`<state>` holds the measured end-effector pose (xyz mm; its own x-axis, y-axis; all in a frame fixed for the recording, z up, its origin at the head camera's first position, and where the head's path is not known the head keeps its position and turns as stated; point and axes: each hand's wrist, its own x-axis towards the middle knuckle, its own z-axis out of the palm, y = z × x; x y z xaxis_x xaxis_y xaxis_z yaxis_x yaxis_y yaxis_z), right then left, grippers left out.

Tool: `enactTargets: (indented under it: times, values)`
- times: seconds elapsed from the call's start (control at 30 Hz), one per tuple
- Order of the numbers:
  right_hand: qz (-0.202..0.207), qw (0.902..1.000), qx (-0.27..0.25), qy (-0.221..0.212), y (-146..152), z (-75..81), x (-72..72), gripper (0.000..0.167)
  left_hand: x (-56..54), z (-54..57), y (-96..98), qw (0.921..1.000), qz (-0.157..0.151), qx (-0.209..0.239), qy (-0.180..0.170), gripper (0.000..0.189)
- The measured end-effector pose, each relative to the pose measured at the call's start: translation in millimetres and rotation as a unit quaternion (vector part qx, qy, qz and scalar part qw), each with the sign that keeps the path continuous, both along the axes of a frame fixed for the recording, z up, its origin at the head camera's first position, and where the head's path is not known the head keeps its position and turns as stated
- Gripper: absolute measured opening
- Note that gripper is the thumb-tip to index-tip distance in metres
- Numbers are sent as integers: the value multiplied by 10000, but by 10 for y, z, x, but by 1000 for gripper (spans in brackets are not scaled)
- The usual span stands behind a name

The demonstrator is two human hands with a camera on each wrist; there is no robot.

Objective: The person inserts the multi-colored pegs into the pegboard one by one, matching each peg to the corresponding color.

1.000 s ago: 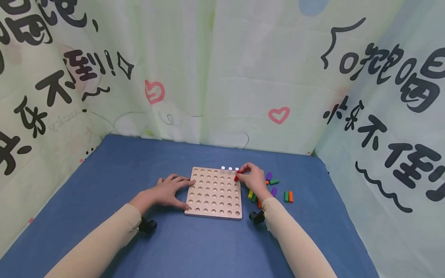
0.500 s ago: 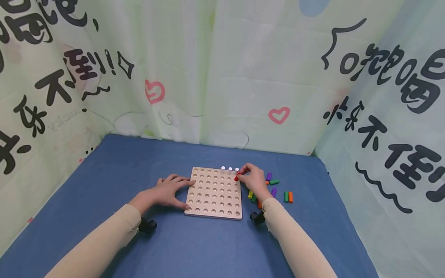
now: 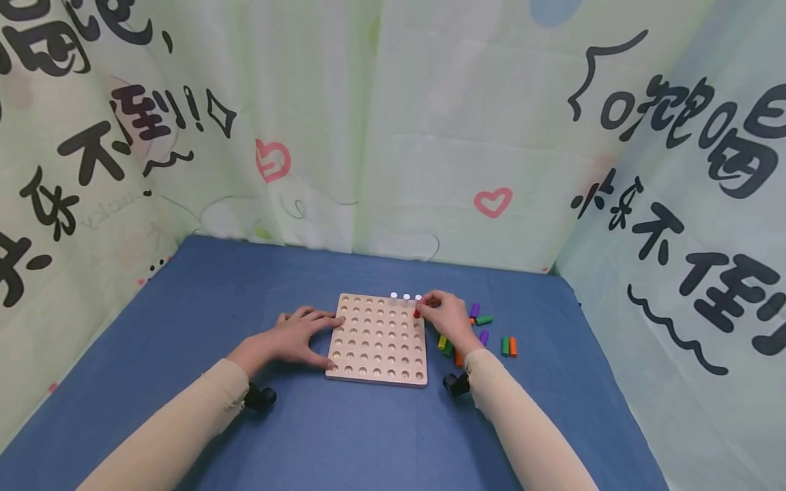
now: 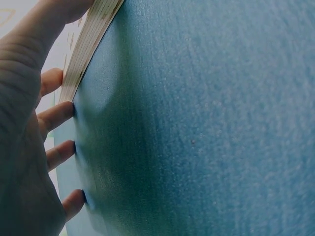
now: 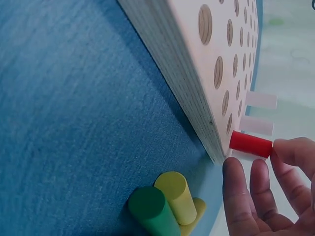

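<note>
A square wooden pegboard [image 3: 377,378] with rows of round holes lies on the blue cloth. My left hand [image 3: 297,337] rests at its left edge, fingers spread, thumb near the front corner and a fingertip farther back on the rim. Thumb and fingertips of my right hand [image 3: 447,316] pinch a red peg [image 5: 251,143] by its outer end. The peg's other end is right at the board's surface, at the right end of the second row from the back. Behind it, white pegs [image 3: 394,298] stand in the back row, the rightmost partly hidden by the red peg in the right wrist view.
Loose pegs lie to the right of the board: yellow [image 3: 442,341], purple [image 3: 484,338], green [image 3: 505,346] and orange [image 3: 513,347] among them. My right hand and wrist cover part of this group. A printed curtain [image 3: 417,136] closes off the back and sides.
The red peg has gone from leaning to nearly upright, and my right fingers have shifted slightly with it. My left hand and the board stay in place.
</note>
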<state>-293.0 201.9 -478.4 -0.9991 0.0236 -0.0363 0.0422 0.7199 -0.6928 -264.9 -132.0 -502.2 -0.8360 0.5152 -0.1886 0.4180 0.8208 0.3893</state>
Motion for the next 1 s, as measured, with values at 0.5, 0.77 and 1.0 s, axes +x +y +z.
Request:
enactTargets:
  times: [0.5,0.77,1.0]
  values:
    - [-80,9999,110,-104,174,8,33,17,12,22,-36,10000,-7,-5,16,96]
    - [-177,9996,191,-99,283,10,70,18,10,34,-19,10000,-28,-4,28,96]
    - [-239,9990,359,-73,426,23,111,18,0,13,-10,10000,-63,32,38,96]
